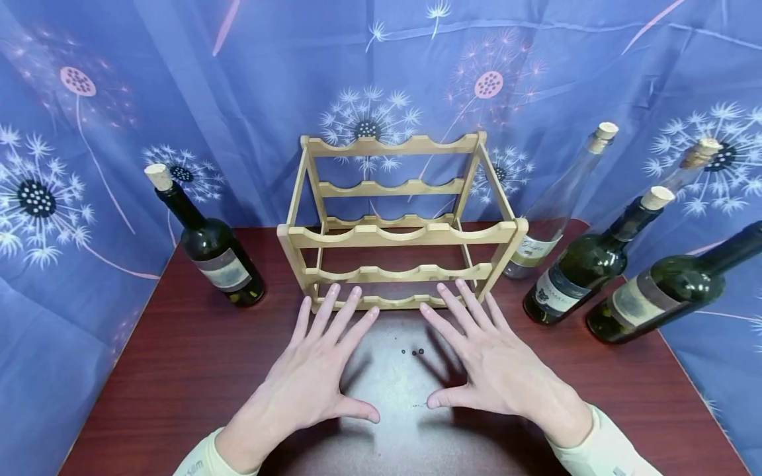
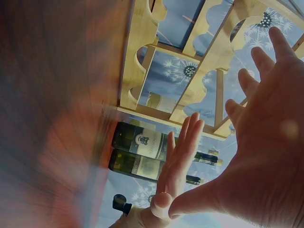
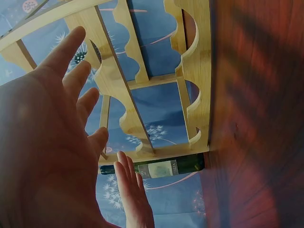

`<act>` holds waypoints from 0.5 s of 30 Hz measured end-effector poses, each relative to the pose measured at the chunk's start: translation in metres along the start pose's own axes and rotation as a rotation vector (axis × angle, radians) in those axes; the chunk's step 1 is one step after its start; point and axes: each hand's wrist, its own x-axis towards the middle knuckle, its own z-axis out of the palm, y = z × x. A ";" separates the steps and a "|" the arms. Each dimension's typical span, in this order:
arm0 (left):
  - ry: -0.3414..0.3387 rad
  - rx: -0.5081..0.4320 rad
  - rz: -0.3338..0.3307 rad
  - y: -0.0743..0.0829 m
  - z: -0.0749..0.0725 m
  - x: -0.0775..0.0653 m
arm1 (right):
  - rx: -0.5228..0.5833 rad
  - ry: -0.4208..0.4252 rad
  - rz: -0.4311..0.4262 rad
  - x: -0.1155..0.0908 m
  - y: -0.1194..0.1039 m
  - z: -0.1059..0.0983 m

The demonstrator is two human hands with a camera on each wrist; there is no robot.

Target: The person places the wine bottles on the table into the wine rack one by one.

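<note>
A light wooden wine rack point(image 1: 401, 236) with scalloped rails stands at the middle back of the table, holding no bottles. My left hand point(image 1: 318, 377) hovers before its left front, fingers spread and straight, palm down. Mirroring it, my right hand point(image 1: 500, 367) is spread before the right front. Both hold nothing; in the head view I cannot tell whether any fingertip touches the rack. In the left wrist view the left fingers point(image 2: 251, 78) look apart from the rails. A corked dark wine bottle point(image 1: 217, 241) stands left of the rack.
Right of the rack stand a clear corked bottle point(image 1: 550, 205), a dark corked bottle point(image 1: 586, 264) and another dark bottle point(image 1: 661, 297); one more corked neck point(image 1: 696, 155) shows behind them. Small dark specks point(image 1: 413, 352) lie on the reddish table point(image 1: 196, 370). A blue dandelion cloth point(image 1: 268, 86) hangs behind.
</note>
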 end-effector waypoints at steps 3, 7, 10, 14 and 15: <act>-0.004 -0.002 -0.001 0.000 0.000 0.000 | 0.005 0.008 -0.003 0.000 0.000 0.000; -0.006 0.000 -0.002 0.000 0.000 0.000 | -0.008 0.011 -0.001 -0.001 0.001 -0.002; -0.007 0.002 -0.003 0.000 0.000 0.000 | -0.011 0.013 -0.001 -0.002 0.001 -0.004; -0.006 0.013 -0.008 0.000 -0.002 0.000 | -0.006 0.019 0.003 -0.002 0.001 -0.008; -0.002 0.018 -0.009 0.001 -0.003 -0.001 | -0.004 0.022 0.004 -0.002 0.001 -0.010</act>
